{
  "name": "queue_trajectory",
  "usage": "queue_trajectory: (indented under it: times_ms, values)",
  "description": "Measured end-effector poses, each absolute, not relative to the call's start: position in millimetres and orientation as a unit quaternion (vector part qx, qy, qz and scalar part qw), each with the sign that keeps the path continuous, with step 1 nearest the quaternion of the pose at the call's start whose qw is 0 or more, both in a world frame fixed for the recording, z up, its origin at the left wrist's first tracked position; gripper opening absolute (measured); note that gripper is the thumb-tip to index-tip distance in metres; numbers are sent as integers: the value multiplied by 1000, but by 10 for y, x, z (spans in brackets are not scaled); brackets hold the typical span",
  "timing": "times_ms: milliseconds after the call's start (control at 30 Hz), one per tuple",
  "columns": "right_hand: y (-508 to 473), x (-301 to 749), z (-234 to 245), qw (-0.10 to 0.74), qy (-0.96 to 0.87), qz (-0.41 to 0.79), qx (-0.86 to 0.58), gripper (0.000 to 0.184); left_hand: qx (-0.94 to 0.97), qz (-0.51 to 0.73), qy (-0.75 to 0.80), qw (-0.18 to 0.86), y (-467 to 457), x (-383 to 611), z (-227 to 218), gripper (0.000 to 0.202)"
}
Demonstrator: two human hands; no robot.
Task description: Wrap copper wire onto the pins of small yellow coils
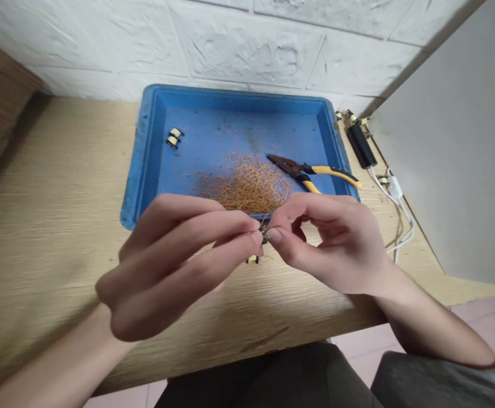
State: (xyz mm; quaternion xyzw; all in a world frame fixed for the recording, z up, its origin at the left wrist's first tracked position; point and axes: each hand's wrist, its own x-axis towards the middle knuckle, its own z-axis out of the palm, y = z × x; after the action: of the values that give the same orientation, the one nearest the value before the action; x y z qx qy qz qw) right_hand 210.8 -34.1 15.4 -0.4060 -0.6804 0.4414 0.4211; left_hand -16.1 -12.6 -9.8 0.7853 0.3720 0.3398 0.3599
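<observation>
I see the left hand (168, 263) and right hand (332, 238) meeting, fingers closed on a small dark coil (264, 233) pinched between their tips, above the table (38, 204).

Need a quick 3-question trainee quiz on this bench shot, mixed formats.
1. True or false: the right hand grips the pliers.
2. Multiple choice: the small part is pinched A) between fingertips of both the left hand and right hand; B) by the left hand alone; C) in the pliers.
3. Fill in: the pliers lie in the blue tray beside a pile of wire clippings, and their handles are ____.
Key: 1 false; 2 A; 3 yellow.
</observation>
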Motion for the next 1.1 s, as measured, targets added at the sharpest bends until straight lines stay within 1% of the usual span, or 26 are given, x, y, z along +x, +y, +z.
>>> queue_trajectory:
  times_ms: [167, 200, 267, 367, 400, 467, 600, 700, 767, 833, 900, 1000, 1100]
  values:
    - [-330, 2117, 154, 403, -735, 340, -426, 12, 793, 341, 367, 346, -84, -6, 31, 17]
    - [-324, 2117, 156, 400, -744, 325, -427, 12, 800, 346, 366, 326, -81, -18, 40, 15]
    - [-309, 2117, 154, 395, -758, 302, -423, 13, 820, 373, 352, 255, -74, -68, 36, 11]
    - [-289, 2122, 132, 396, -773, 277, -411, 12, 846, 411, 311, 137, -50, -129, 8, 25]
    - [-284, 2126, 119, 397, -777, 269, -408, 11, 851, 415, 300, 119, -36, -132, 1, 27]
    - [-277, 2138, 92, 396, -786, 251, -404, 10, 857, 410, 289, 120, -5, -117, -5, 25]
    - [-271, 2154, 68, 391, -797, 234, -397, 8, 854, 398, 284, 178, 36, -83, 9, 17]
    - [-269, 2143, 94, 395, -788, 252, -399, 10, 825, 378, 320, 272, 36, -93, 20, 13]
    - [-272, 2130, 124, 393, -763, 309, -409, 13, 784, 369, 338, 368, 35, -101, 29, 13]
    - [-277, 2120, 151, 389, -719, 401, -413, 15, 737, 356, 330, 470, 38, -97, 43, 16]
    - [-279, 2118, 169, 392, -665, 492, -403, 15, 700, 336, 315, 546, 42, -82, 59, 21]
    - [-271, 2122, 172, 406, -596, 580, -378, 13, 679, 327, 312, 579, 34, -48, 73, 26]
    - [-248, 2117, 160, 413, -546, 636, -356, 14, 678, 380, 312, 547, 6, -25, 66, 26]
